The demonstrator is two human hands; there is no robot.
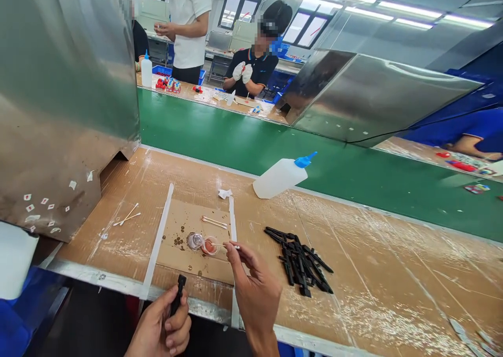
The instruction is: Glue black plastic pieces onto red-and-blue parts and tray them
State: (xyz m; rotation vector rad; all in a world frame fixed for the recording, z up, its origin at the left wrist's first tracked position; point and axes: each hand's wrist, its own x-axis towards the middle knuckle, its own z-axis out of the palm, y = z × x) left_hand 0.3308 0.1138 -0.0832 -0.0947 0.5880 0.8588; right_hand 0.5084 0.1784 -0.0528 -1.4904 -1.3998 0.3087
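Nearest, a black plastic piece [179, 291] is gripped in the left hand [161, 328] by the bench edge, while a cotton swab [227, 246] is pinched in the right hand [253, 286], its tip at a small red-filled cap [209, 246]; beyond, loose black pieces [301, 263] and a tipped squeeze bottle [281, 176] are seen

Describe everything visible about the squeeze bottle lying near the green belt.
The squeeze bottle is translucent white plastic with a blue pointed nozzle cap at its upper right end. It lies on its side on the taped cardboard table cover, at the edge of the green conveyor belt. Its contents cannot be made out. Neither hand touches it.
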